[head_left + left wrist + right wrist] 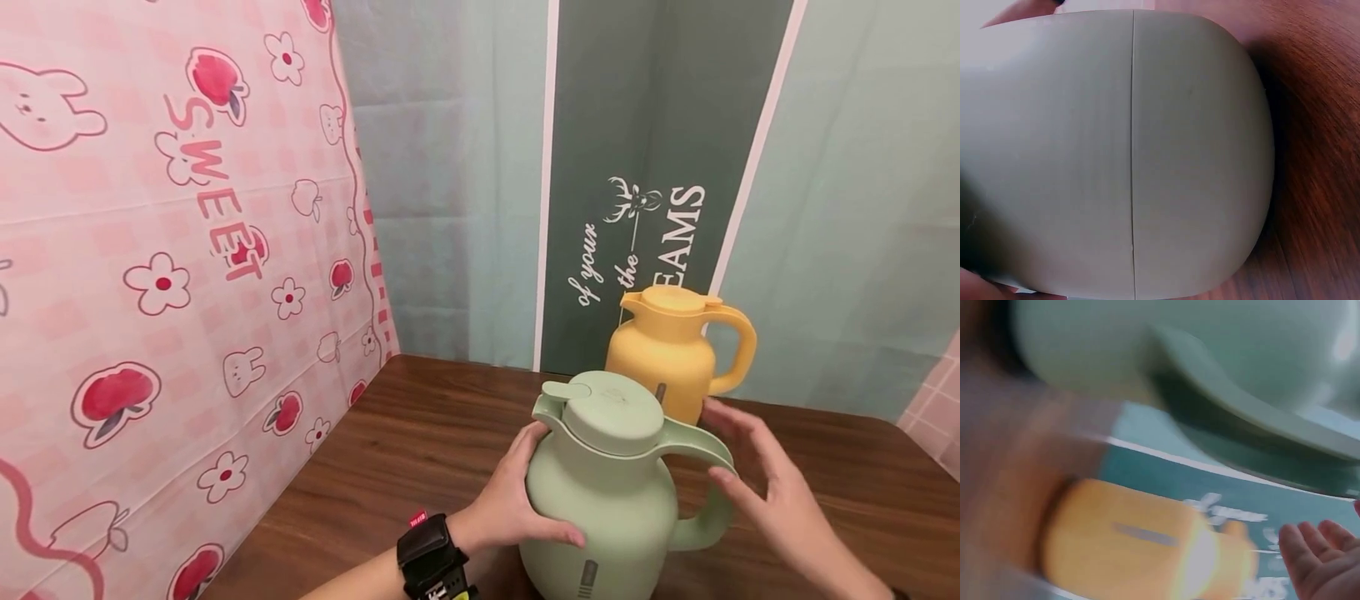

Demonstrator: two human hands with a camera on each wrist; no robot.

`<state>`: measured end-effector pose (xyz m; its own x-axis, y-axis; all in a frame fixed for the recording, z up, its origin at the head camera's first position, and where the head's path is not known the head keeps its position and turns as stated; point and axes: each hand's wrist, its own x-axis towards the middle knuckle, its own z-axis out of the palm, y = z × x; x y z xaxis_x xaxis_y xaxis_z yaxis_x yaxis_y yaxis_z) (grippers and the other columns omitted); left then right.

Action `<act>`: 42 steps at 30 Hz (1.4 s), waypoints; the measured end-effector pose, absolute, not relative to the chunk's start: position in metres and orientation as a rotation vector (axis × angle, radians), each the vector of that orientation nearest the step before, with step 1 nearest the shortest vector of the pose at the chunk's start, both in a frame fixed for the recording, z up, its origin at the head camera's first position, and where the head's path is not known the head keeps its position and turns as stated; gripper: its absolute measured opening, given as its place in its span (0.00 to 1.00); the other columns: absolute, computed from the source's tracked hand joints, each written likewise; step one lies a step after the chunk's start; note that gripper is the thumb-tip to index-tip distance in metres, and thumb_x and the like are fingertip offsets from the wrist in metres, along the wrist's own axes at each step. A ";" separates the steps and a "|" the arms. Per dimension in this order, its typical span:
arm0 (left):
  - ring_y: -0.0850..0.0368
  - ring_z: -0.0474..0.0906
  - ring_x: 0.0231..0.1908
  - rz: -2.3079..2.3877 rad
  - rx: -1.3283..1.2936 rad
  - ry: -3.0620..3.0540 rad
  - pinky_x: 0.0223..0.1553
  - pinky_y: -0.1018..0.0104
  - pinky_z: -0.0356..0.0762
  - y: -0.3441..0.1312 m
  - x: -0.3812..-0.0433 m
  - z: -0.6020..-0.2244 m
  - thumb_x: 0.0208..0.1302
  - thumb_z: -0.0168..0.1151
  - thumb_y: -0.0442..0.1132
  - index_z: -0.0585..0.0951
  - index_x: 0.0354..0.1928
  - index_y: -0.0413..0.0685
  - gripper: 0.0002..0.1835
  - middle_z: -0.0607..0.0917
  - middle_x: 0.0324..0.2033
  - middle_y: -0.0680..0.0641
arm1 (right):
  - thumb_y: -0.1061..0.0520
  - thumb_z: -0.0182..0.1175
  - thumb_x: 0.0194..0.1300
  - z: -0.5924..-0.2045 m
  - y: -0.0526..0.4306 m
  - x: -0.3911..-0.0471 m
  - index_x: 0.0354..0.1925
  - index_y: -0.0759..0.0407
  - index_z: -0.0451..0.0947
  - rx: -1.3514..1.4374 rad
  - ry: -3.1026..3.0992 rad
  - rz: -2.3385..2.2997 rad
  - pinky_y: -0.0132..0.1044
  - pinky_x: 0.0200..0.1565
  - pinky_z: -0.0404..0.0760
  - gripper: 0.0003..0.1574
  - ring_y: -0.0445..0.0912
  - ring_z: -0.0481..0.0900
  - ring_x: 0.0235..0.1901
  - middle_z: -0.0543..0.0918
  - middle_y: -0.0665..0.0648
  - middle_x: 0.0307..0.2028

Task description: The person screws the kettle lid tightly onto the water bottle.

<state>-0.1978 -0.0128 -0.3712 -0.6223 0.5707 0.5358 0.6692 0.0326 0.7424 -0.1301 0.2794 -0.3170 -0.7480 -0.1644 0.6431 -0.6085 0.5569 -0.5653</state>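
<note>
A green thermos jug [607, 492] stands upright on the table, its spout to the left and its handle [708, 521] to the right. My left hand [506, 504] holds the round body from the left, thumb across the front and fingers round the far side. In the left wrist view, the jug's seamed body [1204, 150] fills most of the picture. Beside the handle is my right hand [776, 479], its fingers extended. Its thumb is at the handle's outer edge; I cannot tell whether it touches. The right wrist view shows those fingers [1304, 553] apart from the handle.
Behind the green jug stands a yellow thermos jug [660, 358], handle to the right. The dark wooden table [420, 417] ends at a teal and green backdrop [480, 208]. A pink patterned cloth [187, 333] hangs along the left side.
</note>
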 end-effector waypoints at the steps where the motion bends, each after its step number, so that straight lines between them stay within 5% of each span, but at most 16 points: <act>1: 0.59 0.63 0.60 -1.665 -1.325 -2.181 0.60 0.62 0.64 -0.013 -0.198 -0.372 0.37 0.81 0.46 0.56 0.68 0.66 0.56 0.62 0.63 0.58 | 0.76 0.58 0.57 -0.307 0.278 -0.133 0.68 0.62 0.59 0.659 -2.274 1.086 0.19 0.52 0.64 0.42 0.34 0.66 0.59 0.66 0.49 0.65; 6: 0.57 0.63 0.60 -1.679 -1.341 -2.148 0.60 0.62 0.64 -0.011 -0.199 -0.374 0.38 0.81 0.45 0.55 0.69 0.65 0.57 0.61 0.64 0.57 | 0.61 0.68 0.57 -0.261 0.266 -0.141 0.69 0.43 0.58 0.733 -2.505 0.853 0.17 0.52 0.62 0.48 0.30 0.63 0.58 0.66 0.45 0.63; 9: 0.57 0.63 0.61 -1.695 -1.349 -2.141 0.60 0.62 0.64 -0.011 -0.198 -0.374 0.37 0.81 0.41 0.54 0.70 0.64 0.58 0.61 0.64 0.57 | 0.51 0.68 0.58 -0.239 0.255 -0.144 0.69 0.35 0.57 0.796 -2.661 0.714 0.29 0.50 0.71 0.46 0.36 0.64 0.59 0.67 0.45 0.62; 12: 0.57 0.63 0.61 -1.703 -1.356 -2.138 0.60 0.62 0.65 -0.012 -0.198 -0.374 0.39 0.81 0.47 0.54 0.70 0.64 0.57 0.61 0.64 0.56 | 0.44 0.65 0.61 -0.223 0.244 -0.147 0.67 0.33 0.58 0.848 -2.748 0.661 0.40 0.46 0.76 0.40 0.41 0.68 0.56 0.67 0.43 0.60; 18: 0.58 0.62 0.61 -1.720 -1.361 -2.167 0.60 0.62 0.64 -0.013 -0.199 -0.373 0.42 0.71 0.65 0.53 0.70 0.64 0.55 0.59 0.65 0.57 | 0.38 0.63 0.60 -0.203 0.228 -0.152 0.63 0.36 0.65 0.964 -2.778 0.701 0.38 0.48 0.76 0.34 0.37 0.70 0.53 0.71 0.38 0.56; 34: 0.57 0.61 0.62 -1.728 -1.377 -2.175 0.60 0.61 0.65 -0.013 -0.200 -0.373 0.42 0.69 0.67 0.51 0.71 0.64 0.56 0.57 0.66 0.56 | 0.39 0.66 0.57 -0.189 0.223 -0.165 0.59 0.50 0.75 1.307 -2.644 0.471 0.32 0.44 0.77 0.35 0.36 0.73 0.48 0.75 0.42 0.52; 42: 0.58 0.61 0.61 -1.724 -1.366 -2.192 0.60 0.61 0.65 -0.013 -0.200 -0.373 0.42 0.69 0.68 0.52 0.71 0.65 0.55 0.58 0.66 0.57 | 0.38 0.65 0.57 -0.189 0.224 -0.169 0.58 0.47 0.74 1.320 -2.699 0.501 0.33 0.46 0.76 0.33 0.37 0.73 0.50 0.75 0.42 0.53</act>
